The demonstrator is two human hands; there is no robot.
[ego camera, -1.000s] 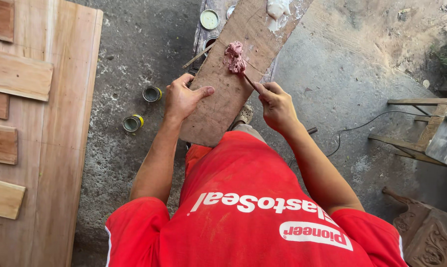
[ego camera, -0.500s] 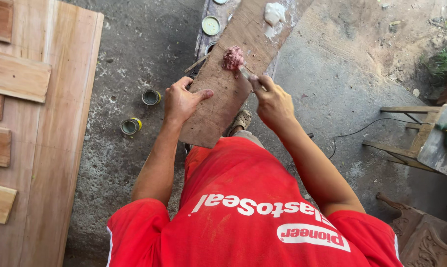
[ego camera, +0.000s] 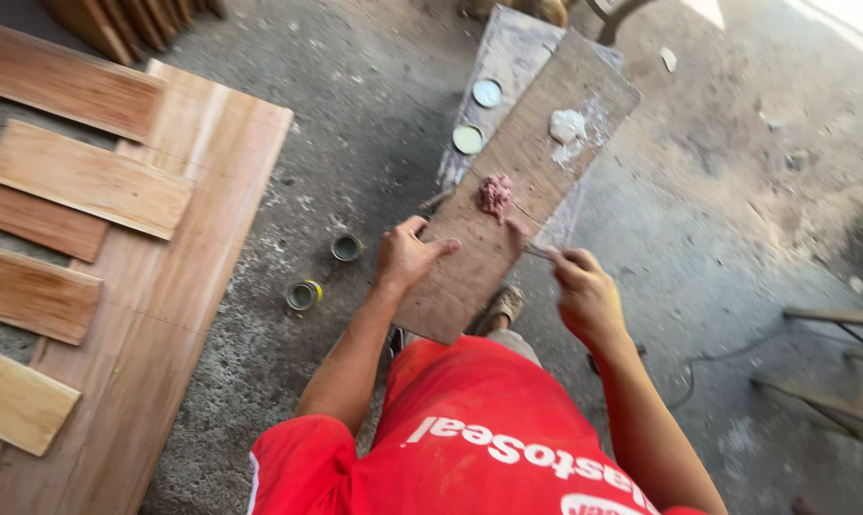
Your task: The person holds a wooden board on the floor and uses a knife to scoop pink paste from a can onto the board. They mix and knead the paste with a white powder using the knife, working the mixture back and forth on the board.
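2 small round tins on the concrete floor, 1 yellow-banded; 2 pale round lids beyond

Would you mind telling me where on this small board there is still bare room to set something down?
The board is bare between the pink putty lump and the white lump, and near its lower end below the left hand. It is crowded around the pink lump, where the right hand brings its tool.
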